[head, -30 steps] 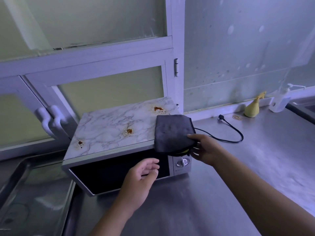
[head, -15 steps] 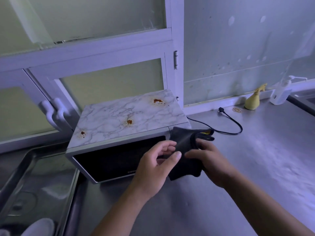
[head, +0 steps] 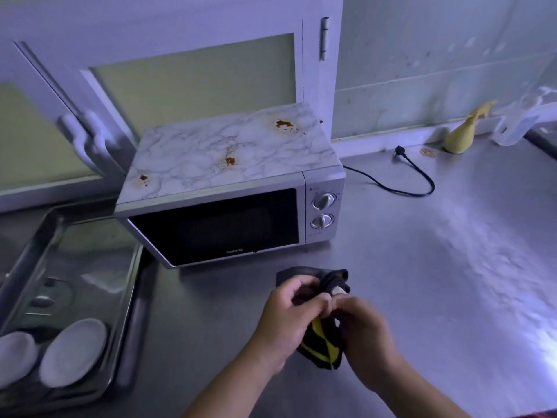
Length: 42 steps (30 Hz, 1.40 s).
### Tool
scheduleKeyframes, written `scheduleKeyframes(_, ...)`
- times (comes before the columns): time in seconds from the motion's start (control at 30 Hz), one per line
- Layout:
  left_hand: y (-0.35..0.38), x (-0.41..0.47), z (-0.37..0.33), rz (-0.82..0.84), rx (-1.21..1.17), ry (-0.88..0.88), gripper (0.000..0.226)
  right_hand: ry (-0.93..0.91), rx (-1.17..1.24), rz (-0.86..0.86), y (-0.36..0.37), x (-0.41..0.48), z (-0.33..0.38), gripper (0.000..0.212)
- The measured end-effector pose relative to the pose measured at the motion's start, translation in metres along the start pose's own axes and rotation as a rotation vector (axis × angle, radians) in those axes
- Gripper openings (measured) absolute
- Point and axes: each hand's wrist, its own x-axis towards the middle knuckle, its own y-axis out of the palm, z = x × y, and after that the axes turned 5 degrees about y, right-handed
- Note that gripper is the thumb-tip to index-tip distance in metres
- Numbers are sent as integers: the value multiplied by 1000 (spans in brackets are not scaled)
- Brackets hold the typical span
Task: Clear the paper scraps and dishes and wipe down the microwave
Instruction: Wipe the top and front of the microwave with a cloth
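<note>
Steel counter (head: pixel 422 282) fills most of my view, with the microwave (head: pixel 229 188) standing at its back and the sink (head: pixel 132 285) on the left holding two dishes (head: pixel 72 351). The left hand (head: pixel 283 321) and right hand (head: pixel 364 330) both pinch the dark cloth (head: pixel 321 348) (yellow trim showing), bunching it near the oven door, clear of it. My worry: a tightly wadded cloth may only smear the brown stains (head: pixel 230 160) on top, or snag the loose cord (head: pixel 422 182).
</note>
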Motion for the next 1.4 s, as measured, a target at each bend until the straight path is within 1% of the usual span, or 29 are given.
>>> scheduleKeyframes(0.07,-4,11,-15,2,94,88,33,81,314,-34,6,6,8,17)
scheduleKeyframes(0.1,-7,15,-24,-2,141,132,34,129,434,-55,8,11,12,17)
scheduleKeyframes(0.13,-10,20,-33,0,191,166,35,194,528,-65,11,15,16,24)
scheduleKeyframes(0.2,-17,31,-48,24,295,206,38,308,634,-24,18,21,25,54)
scheduleKeyframes(0.23,-20,35,-54,45,338,218,39,332,648,9,23,23,31,65)
scheduleKeyframes(0.27,-23,39,-59,72,370,226,39,319,617,22,27,27,37,70)
scheduleKeyframes(0.3,-25,43,-63,99,386,232,39,285,540,1,32,31,43,70)
scheduleKeyframes(0.33,-26,46,-66,121,394,242,39,237,440,-58,37,37,51,65)
scheduleKeyframes(0.37,-27,48,-68,137,395,256,40,172,349,-147,43,42,60,58)
scheduleKeyframes(0.43,-29,51,-70,173,367,292,38,11,240,-295,53,51,73,42)
scheduleKeyframes(0.5,-32,54,-70,216,277,314,32,-174,151,-392,63,55,84,27)
scheduleKeyframes(0.57,-37,55,-72,231,146,290,34,-417,-49,-426,72,61,94,18)
scheduleKeyframes(0.63,-48,58,-74,168,80,293,35,-652,-345,-426,79,73,110,21)
scheduleKeyframes(0.7,-67,63,-77,52,54,325,31,-847,-589,-480,86,96,129,31)
scheduleKeyframes(0.73,-80,66,-79,-24,59,339,29,-907,-703,-523,91,110,138,41)
scheduleKeyframes(0.77,-95,72,-82,-110,88,351,26,-919,-819,-551,97,126,146,51)
scheduleKeyframes(0.8,-109,79,-84,-196,135,358,24,-885,-952,-550,104,140,152,58)
scheduleKeyframes(0.83,-124,86,-87,-271,190,363,25,-813,-1127,-517,107,156,155,61)
scheduleKeyframes(0.87,-138,94,-90,-330,253,368,26,-715,-1354,-448,110,171,154,61)
scheduleKeyframes(0.93,-164,112,-94,-403,388,377,29,-508,-1816,-219,107,196,148,67)
scheduleKeyframes(0.97,-176,121,-96,-416,452,377,30,-432,-1957,-118,104,205,145,76)
scheduleKeyframes(1.0,-186,129,-96,-419,510,372,31,-398,-2011,-75,101,213,145,84)
scheduleKeyframes(1.07,-201,147,-93,-419,618,357,34,-428,-2017,-73,91,227,153,92)
scheduleKeyframes(1.17,-213,172,-88,-420,771,338,38,-437,-2030,-59,79,236,159,92)
scheduleKeyframes(1.2,-216,179,-86,-421,822,324,40,-436,-2009,-101,78,238,157,92)
scheduleKeyframes(1.27,-219,190,-82,-415,914,313,42,-423,-1944,-240,82,244,151,91)
scheduleKeyframes(1.33,-217,196,-75,-412,996,339,41,-366,-1883,-376,90,251,148,91)
scheduleKeyframes(1.4,-214,198,-67,-455,1028,365,41,-301,-1824,-458,98,258,152,92)
